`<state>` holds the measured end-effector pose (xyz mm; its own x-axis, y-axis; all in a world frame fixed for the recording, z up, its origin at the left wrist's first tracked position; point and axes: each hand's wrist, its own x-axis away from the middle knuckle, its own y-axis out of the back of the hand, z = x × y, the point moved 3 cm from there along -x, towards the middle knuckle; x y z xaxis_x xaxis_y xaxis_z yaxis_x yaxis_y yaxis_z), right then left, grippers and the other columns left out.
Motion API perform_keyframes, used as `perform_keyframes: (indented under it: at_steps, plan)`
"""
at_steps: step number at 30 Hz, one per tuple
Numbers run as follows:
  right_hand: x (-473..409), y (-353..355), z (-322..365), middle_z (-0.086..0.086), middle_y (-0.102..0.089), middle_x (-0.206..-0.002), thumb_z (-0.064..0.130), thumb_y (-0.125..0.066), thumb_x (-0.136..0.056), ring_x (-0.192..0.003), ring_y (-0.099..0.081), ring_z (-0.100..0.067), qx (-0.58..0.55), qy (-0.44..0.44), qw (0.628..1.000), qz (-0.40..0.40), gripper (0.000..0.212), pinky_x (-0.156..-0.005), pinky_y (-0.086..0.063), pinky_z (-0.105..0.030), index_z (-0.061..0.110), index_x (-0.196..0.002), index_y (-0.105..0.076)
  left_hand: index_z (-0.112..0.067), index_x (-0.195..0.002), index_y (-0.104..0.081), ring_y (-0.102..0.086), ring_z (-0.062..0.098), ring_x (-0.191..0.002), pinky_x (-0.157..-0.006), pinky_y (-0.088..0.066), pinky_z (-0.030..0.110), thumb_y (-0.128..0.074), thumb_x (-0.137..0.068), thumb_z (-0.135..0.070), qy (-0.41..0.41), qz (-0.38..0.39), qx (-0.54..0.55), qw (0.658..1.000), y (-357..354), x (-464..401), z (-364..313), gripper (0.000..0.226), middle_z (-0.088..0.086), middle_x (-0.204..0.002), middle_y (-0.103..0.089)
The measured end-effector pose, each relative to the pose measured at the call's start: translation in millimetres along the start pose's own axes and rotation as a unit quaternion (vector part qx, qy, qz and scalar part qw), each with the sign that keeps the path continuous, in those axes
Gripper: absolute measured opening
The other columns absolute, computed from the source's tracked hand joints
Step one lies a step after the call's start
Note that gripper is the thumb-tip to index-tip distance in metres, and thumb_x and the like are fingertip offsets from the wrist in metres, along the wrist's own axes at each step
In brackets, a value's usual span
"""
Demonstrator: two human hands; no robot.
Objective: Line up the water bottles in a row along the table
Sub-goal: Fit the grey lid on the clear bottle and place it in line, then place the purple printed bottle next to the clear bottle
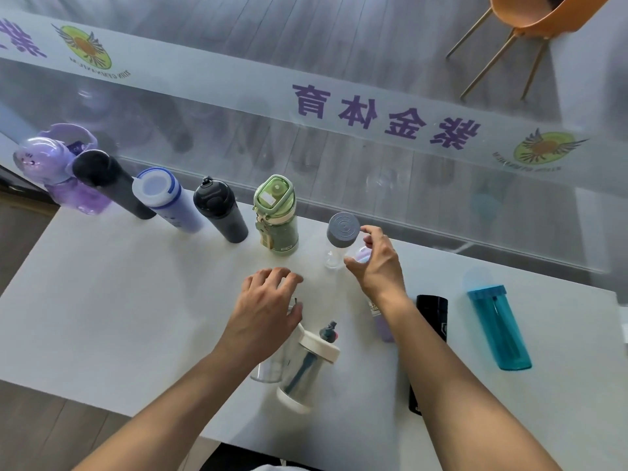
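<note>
At the far side of the worktop [102, 300], the right hand [377, 263] has its grip part open around a clear bottle with a grey lid [341, 237] — thumb by the lower body, fingers curled near the lid; whether they press on it I cannot tell. The bottle stands upright, just right of a green bottle [277, 215]. The right forearm stretches forward from the near edge, crossing over a small lilac bottle [382, 321] and part of a black bottle [430, 324].

The left hand [268, 311] hovers palm down, fingers spread and loosely curled, holding nothing; a clear cup [268, 368] lies partly under it, beside a lying bottle with a cream cap [306, 365].

Left of the green bottle the row runs on along the glass wall — a dark grey bottle [221, 212], a pale blue bottle [166, 198], a black flask [108, 181] and purple bottles [57, 168]. A teal bottle [499, 328] lies well apart at right.
</note>
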<state>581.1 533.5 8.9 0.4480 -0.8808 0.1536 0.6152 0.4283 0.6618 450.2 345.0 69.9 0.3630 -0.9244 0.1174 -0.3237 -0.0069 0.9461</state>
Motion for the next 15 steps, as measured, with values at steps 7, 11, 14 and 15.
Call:
perform_keyframes:
  at_steps: [7,11,14,15]
  plan:
    - [-2,16,-40,-0.011,-0.053,-0.131,0.066,-0.073,-0.069,-0.124,-0.052,-0.035,0.174,-0.175,0.969,0.024,0.088,-0.099,-0.042,-0.042,0.019,-0.137,-0.042,-0.019,-0.148,-0.032,-0.044,0.032,-0.122,-0.101,-0.042,0.043,-0.061,-0.086,-0.026,-0.077,-0.053,0.032,0.995,16,-44,-38,0.069,0.008,-0.153,-0.035]
    - [-2,4,-55,-0.012,-0.052,-0.129,0.065,-0.071,-0.067,-0.122,-0.054,-0.037,0.206,-0.194,0.956,0.08,0.086,-0.098,-0.042,-0.043,0.019,-0.133,-0.04,-0.025,-0.153,-0.02,-0.038,0.032,-0.131,-0.104,-0.04,0.045,-0.063,-0.085,-0.029,-0.097,-0.043,-0.004,0.994,13,-64,-48,0.08,0.007,-0.161,-0.021]
    - [-4,-3,-58,-0.014,-0.051,-0.127,0.058,-0.071,-0.07,-0.12,-0.055,-0.038,0.191,-0.2,0.957,0.089,0.08,-0.097,-0.043,-0.043,0.02,-0.132,-0.038,-0.03,-0.154,-0.008,-0.031,0.035,-0.138,-0.108,-0.035,0.048,-0.059,-0.089,-0.034,-0.08,-0.006,-0.042,0.996,5,-71,-49,0.082,0.003,-0.163,-0.014]
    - [-5,-3,-58,-0.014,-0.051,-0.126,0.055,-0.072,-0.07,-0.118,-0.056,-0.038,0.179,-0.208,0.957,0.09,0.078,-0.097,-0.043,-0.043,0.02,-0.131,-0.038,-0.032,-0.154,-0.004,-0.027,0.036,-0.141,-0.11,-0.032,0.048,-0.056,-0.091,-0.036,-0.073,0.007,-0.053,0.996,2,-71,-48,0.082,0.002,-0.164,-0.012]
